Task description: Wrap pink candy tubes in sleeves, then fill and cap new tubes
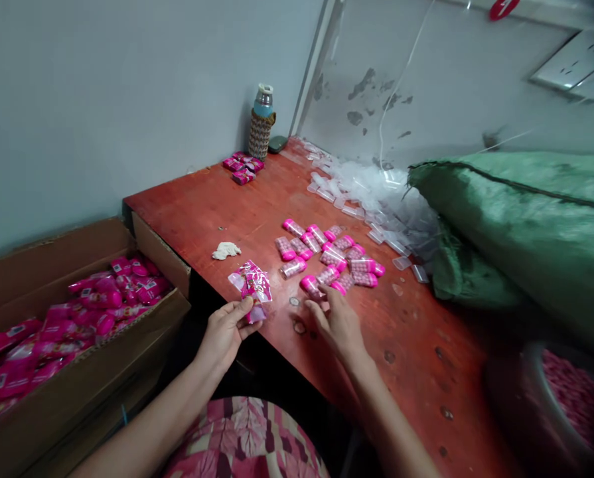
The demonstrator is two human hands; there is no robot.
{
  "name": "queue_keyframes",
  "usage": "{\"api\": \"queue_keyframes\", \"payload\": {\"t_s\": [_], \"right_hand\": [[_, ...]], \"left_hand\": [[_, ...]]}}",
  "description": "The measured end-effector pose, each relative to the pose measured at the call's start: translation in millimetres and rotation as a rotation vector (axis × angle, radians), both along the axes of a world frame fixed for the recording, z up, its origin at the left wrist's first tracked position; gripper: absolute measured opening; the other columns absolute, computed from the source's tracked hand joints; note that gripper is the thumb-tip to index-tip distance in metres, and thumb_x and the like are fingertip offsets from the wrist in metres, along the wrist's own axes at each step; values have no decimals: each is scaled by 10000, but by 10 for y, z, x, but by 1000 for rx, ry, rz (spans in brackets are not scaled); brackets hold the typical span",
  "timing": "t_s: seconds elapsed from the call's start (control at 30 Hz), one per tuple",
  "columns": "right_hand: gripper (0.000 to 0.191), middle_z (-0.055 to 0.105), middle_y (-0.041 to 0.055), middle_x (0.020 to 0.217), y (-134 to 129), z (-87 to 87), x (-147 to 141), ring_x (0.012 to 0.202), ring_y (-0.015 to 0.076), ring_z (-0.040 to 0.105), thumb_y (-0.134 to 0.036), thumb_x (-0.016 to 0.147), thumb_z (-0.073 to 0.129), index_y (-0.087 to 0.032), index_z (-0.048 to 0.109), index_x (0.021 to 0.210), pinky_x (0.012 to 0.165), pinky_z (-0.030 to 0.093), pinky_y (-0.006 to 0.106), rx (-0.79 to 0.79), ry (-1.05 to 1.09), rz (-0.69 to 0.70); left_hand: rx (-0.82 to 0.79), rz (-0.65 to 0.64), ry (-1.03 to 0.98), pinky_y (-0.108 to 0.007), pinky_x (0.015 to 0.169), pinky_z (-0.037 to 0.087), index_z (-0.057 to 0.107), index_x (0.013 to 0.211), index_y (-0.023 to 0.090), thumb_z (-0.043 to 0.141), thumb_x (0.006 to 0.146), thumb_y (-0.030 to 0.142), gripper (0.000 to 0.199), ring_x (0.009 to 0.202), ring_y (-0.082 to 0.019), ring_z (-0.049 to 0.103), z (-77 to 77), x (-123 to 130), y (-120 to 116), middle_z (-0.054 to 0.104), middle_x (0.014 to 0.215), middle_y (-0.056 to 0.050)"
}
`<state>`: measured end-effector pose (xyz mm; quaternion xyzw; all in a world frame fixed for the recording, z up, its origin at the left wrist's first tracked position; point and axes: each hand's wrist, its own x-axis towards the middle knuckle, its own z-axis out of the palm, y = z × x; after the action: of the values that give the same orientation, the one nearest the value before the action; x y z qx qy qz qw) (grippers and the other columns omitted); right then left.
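My left hand (231, 325) pinches a few pink printed plastic wrappers (257, 285) between thumb and fingers, over the front edge of the red table. To its right, my right hand (337, 318) reaches in with thumb and fingers apart. Its fingertips are beside the nearest of several small clear bottles (310, 287) with pink caps and pink beads inside. Whether they touch one I cannot tell. The bottles lie on their sides in a loose cluster on the table (202, 206). A crumpled whitish lump (225, 250) lies beyond the wrappers.
At left, a cardboard box (177, 312) holds many pink wrapped packs. Small pink packs (243, 176) lie near a flask (261, 126) at the back. Clear empty containers (376, 192) are heaped by a green sack (516, 219). A tub of pink pieces (530, 378) stands lower right.
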<state>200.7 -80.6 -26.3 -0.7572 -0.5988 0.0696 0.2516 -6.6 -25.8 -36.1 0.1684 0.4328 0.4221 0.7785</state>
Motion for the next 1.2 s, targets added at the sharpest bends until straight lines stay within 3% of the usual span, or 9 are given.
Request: {"api": "queue_keyframes", "payload": {"t_s": [0.13,0.27,0.33,0.4,0.5,0.57,0.7,1.07,1.2], "right_hand": [[377,579,155,1013,203,54,-101,932,311,539,-447,823,461,-155,515,1055,706,439,401,-164,-299,-49],[227,589,155,936,276,48,-28,823,288,576,-311,866,374,-159,529,933,615,435,372,-263,-328,-96],[216,603,135,873,217,68,-51,742,258,590,-323,868,368,-168,518,876,579,437,351,-235,-158,-79],[252,607,86,752,98,106,-183,613,204,586,-388,876,353,-184,488,816,512,439,303,-204,197,-27],[331,583,18,642,-107,155,-531,417,122,518,-496,872,312,-199,442,805,359,389,220,-241,790,27],[340,576,-1,642,-195,149,-755,373,90,491,-522,855,345,-197,438,818,308,357,183,-245,954,28],[335,562,-18,633,-202,43,-956,369,71,499,-513,848,381,-187,449,808,289,368,153,-169,999,-1],[277,556,-33,612,-94,-101,-1001,355,59,483,-455,867,385,-188,440,820,299,386,147,-152,1181,46],[261,535,-43,607,-90,-129,-998,373,65,494,-445,866,395,-194,440,815,301,389,149,-101,1060,33]], "left_hand": [[-45,53,-42,-263,604,550,609,714,108,688,671,156,103,612,-123,625,53,13,34,651,681,-28],[-125,142,-71,-262,593,553,604,749,116,667,696,132,84,584,-116,621,82,13,77,648,666,-24],[-136,170,-100,-268,598,554,602,759,118,665,705,148,88,587,-118,622,66,27,94,650,673,-23],[-138,180,-136,-272,607,555,602,766,115,668,707,161,99,601,-122,627,40,51,105,652,685,-26],[-138,202,-191,-285,626,556,599,775,114,671,701,143,107,630,-137,637,11,98,111,650,685,-27],[-131,211,-222,-291,622,557,594,773,116,671,696,131,111,631,-145,640,5,129,109,649,686,-28],[-92,177,-277,-265,594,547,585,769,109,682,682,134,133,607,-137,629,20,186,83,644,683,-34],[68,6,-206,-197,426,436,531,706,119,693,674,302,247,439,-87,521,115,217,32,565,553,6],[126,-76,-194,-186,410,418,545,793,119,707,658,261,254,454,-82,520,97,210,40,590,615,-4]]}}
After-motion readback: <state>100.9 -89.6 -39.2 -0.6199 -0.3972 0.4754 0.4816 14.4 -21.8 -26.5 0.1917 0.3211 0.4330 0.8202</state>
